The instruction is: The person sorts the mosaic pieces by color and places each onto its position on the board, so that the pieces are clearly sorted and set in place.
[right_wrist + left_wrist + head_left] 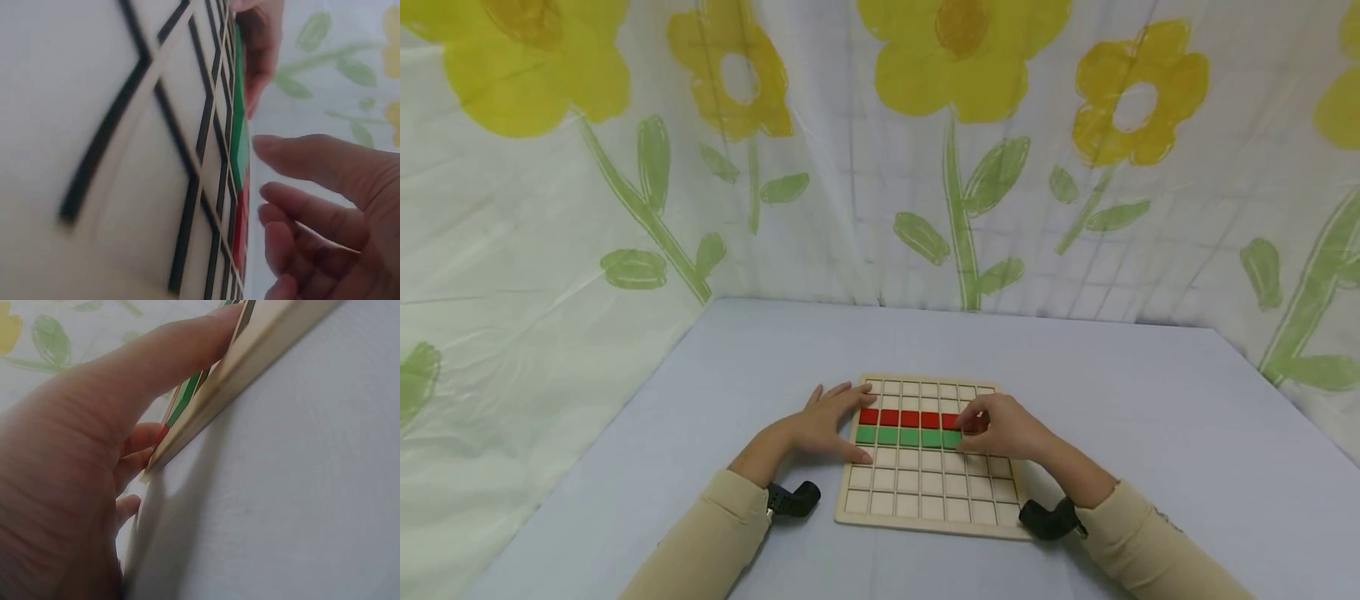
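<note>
A wooden grid board point(906, 524) lies flat, with a row of red tiles point(909, 418) above a row of green tiles point(908, 437). My left hand point(820, 425) rests on its left edge, thumb and fingers spread at either side of the coloured rows. In the left wrist view, its thumb point(194, 340) lies across the rim. My right hand point(1007, 427) is over the right part of these rows, fingertips at the last visible green tile point(952, 439). The right wrist view shows the thumb point(312, 159) and bent fingers apart, with no tile visible between them. The hand partly hides the red row's right end.
A pale tabletop point(760, 350) surrounds the board. Behind it hangs a curtain point(850, 208) printed with yellow flowers. Black wrist devices point(1049, 518) sit at both sleeve cuffs, the right one by the board's lower right corner.
</note>
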A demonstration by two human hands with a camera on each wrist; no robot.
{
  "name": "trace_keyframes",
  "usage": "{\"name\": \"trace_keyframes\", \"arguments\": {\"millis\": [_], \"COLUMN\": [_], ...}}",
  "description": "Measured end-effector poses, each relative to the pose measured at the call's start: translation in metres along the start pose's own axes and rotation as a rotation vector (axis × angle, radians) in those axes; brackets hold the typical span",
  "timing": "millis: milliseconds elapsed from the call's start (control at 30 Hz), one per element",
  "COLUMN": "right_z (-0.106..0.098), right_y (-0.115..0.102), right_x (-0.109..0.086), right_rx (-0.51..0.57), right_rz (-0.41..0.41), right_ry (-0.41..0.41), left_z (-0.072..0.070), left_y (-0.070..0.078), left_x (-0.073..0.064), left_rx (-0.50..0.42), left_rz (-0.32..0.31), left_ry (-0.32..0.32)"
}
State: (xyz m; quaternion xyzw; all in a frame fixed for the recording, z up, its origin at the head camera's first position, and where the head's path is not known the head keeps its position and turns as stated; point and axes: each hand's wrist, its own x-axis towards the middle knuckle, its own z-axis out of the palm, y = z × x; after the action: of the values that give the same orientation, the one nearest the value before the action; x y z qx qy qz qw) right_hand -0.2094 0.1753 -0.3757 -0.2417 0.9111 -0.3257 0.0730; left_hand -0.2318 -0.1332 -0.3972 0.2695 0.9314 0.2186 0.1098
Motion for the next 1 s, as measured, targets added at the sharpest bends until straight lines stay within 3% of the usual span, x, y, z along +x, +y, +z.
{"name": "trace_keyframes", "arguments": {"millis": [400, 667, 1000], "right_z": [-0.026, -0.043, -0.049], "right_y": [0.009, 0.015, 0.030], "right_x": [-0.031, -0.056, -0.084], "right_rx": [-0.013, -0.050, -0.011], "right_rz": [0.029, 0.044, 0.096], "right_ry": [0.002, 0.055, 0.074], "left_z": [0.000, 0.000, 0.001], "left_y": [-0.003, -0.004, -0.003], "left_x": [0.000, 0.003, 0.003], "left_rx": [-0.003, 0.009, -0.004], "left_rz": [-0.002, -0.005, -0.006], "left_ry": [0.001, 0.014, -0.005]}}
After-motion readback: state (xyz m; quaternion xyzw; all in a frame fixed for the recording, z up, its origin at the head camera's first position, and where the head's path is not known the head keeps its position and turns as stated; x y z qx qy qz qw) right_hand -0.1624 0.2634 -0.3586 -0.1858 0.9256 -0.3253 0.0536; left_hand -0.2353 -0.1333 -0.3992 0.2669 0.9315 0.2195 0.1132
